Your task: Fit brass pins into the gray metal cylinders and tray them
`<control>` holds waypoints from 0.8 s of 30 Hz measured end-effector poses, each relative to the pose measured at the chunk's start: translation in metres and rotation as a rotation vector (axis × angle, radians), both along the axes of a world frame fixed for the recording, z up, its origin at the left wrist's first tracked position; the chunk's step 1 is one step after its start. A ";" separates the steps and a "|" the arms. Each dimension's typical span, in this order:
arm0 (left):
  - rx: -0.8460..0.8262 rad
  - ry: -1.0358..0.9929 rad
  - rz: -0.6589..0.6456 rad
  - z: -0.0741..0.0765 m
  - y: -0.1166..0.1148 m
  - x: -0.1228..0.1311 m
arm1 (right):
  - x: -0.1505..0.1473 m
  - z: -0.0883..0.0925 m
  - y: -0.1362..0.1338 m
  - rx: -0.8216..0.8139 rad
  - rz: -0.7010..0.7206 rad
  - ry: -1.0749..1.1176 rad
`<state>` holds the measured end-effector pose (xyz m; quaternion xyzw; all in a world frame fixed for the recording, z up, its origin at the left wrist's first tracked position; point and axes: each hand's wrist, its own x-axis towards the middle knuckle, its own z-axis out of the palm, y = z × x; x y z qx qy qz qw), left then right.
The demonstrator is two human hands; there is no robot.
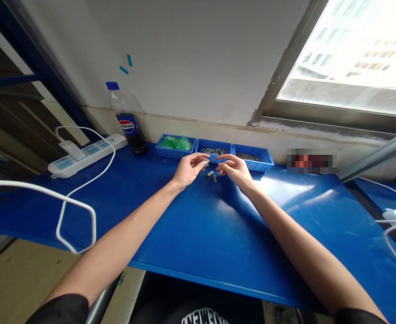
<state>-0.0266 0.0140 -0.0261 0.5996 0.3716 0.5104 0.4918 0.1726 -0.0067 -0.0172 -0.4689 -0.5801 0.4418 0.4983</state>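
My left hand (186,171) pinches a small grey cylindrical piece (206,164) between thumb and fingertips, above the blue table. Close by on the right, my right hand (235,171) has its thumb and fingers drawn together; whatever lies between them is too small to make out. Two more short grey cylinders (214,178) lie on the tabletop just below and between my hands. Behind the fingers stands a blue bin (214,157) with many similar grey pieces. To its right, another blue bin (263,166) contains thin dark metal parts.
A third blue bin (172,154) at left holds green plastic. Further left are a cola bottle (127,123) and a white power strip (91,155) with a looping white cable (79,209). Along the wall to the right sits a blurred-out dark item (311,161). The blue table (198,243) spans the view.
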 end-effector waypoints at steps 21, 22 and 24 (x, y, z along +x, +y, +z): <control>0.029 -0.008 -0.090 0.001 -0.002 0.000 | 0.002 0.011 -0.006 -0.123 0.184 0.213; 0.068 0.039 -0.084 0.000 -0.002 -0.001 | 0.002 0.011 -0.006 -0.092 0.143 0.216; 0.171 0.207 -0.055 -0.001 -0.003 -0.002 | 0.002 0.010 -0.004 -0.024 0.057 0.236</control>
